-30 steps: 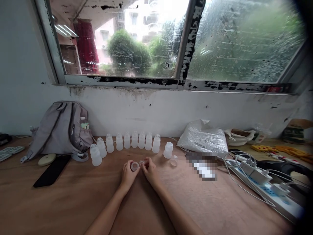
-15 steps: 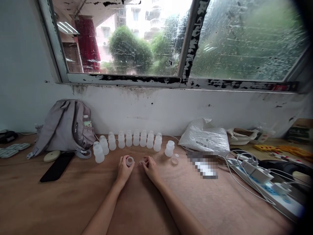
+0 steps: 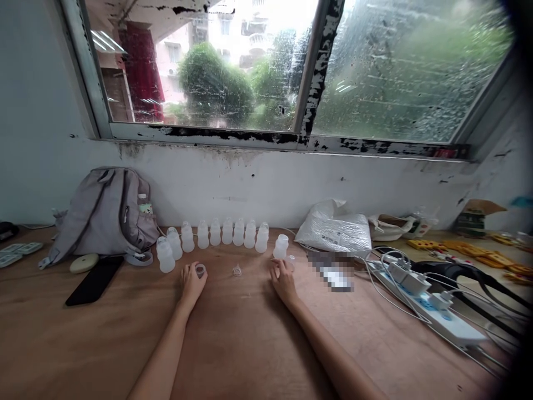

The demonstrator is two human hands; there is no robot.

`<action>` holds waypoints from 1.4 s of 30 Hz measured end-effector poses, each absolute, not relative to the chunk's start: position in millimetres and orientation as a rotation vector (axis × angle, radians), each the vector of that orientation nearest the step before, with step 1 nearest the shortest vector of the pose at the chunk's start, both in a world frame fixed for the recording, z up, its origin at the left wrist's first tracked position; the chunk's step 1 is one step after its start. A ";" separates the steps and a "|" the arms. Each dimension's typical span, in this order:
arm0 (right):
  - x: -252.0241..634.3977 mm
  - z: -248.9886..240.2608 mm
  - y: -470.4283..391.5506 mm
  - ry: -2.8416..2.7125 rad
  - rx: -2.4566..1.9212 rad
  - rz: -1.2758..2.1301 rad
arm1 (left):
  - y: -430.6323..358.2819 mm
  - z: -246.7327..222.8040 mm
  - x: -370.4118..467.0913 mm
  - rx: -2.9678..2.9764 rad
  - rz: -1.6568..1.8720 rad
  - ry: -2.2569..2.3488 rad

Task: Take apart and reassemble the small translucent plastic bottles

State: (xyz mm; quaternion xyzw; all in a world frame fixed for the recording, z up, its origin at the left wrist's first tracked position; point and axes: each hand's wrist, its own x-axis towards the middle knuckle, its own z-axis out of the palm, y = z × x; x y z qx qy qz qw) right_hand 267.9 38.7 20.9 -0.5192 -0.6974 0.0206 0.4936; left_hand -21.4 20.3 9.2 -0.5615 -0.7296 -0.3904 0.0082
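Nine frosted white plastic bottles with clear domed tops stand in a curved row at the back of the brown wooden tabletop, and honestly the change is all in front of them. Half a second ago the right hand was pinching that little clear, ring-based piece with a thin tip; now the piece sits on the wood by itself, between the two hands and touching neither. The left hand has moved further off to the left, but its fingers are still curled around the short translucent plastic ring. Meanwhile the right one has gone over to the open-topped frosted white bottle, which stands at the right end of the row with no dome on it. Its fingers are loosely bent and pointing down just in front of that bottle, but I can't tell if they're gripping anything, since the hand blocks the view there. A small clear plastic part shows just past the knuckles. So my read is that the tipped piece is parked for now, the ring is kept in hand, and the right side is busy around the open bottle's spot.
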 end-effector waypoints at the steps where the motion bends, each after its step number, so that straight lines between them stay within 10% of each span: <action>1: 279.7 20.6 40.8 -1.670 -1.285 0.015 | 20.6 9.2 -21.3 -1.751 -1.223 -2.276; 33: 289.0 49.0 29.0 -1.866 -2.056 -0.106 | 17.3 16.8 -19.4 -1.595 -1.157 -2.373; 42: 258.1 98.3 74.9 -1.925 -1.672 -0.419 | 18.8 13.6 -22.0 -1.613 -1.241 -2.314</action>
